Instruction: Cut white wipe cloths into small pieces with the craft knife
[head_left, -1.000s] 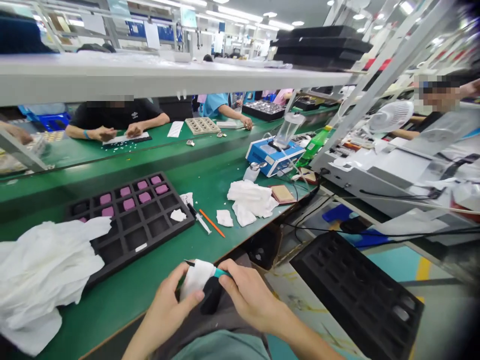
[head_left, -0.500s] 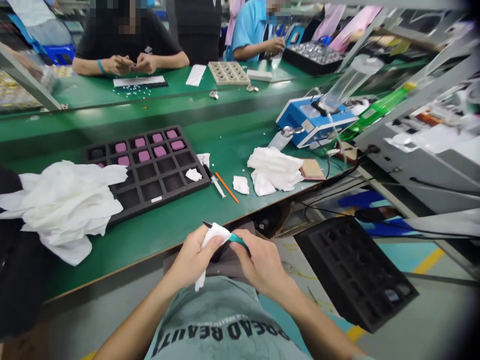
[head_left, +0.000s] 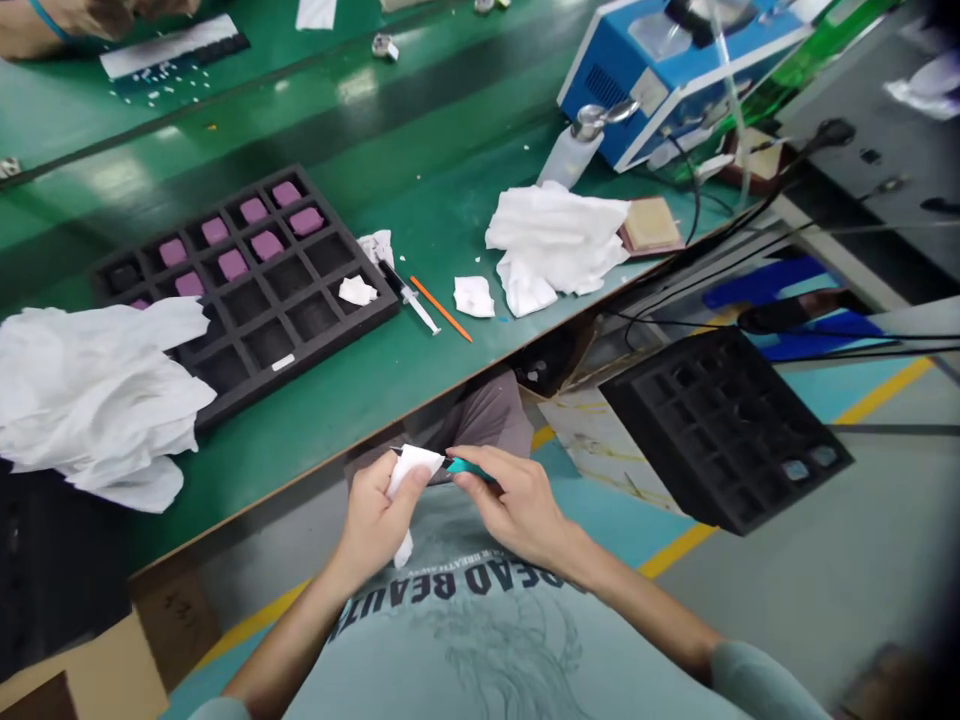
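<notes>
Above my lap, my left hand (head_left: pixel 382 510) is closed on a folded white wipe (head_left: pixel 417 462), which is wrapped around the dark, pointed end of a slim tool. A tail of the wipe hangs below my fingers. My right hand (head_left: pixel 517 500) pinches the tool's teal handle (head_left: pixel 469 468) to the right of the wipe. The exact kind of tool cannot be made out, as the wipe and fingers cover much of it. Both hands are close together, just off the front edge of the green bench (head_left: pixel 330 420).
A black foam tray (head_left: pixel 300 345) holds several purple blocks. White cloths (head_left: pixel 97 390) overlap its left side. Nearby lie a syringe (head_left: pixel 420 310), an orange stick (head_left: pixel 442 310), more wipes (head_left: pixel 555 240) and a pump bottle (head_left: pixel 570 150). A blue machine (head_left: pixel 637 90) stands behind; another foam tray (head_left: pixel 720 420) is lower right.
The view has tilted down, moving the bench items. My right hand has shifted slightly right along with the handle, baring a thin dark shaft beside the wipe.
</notes>
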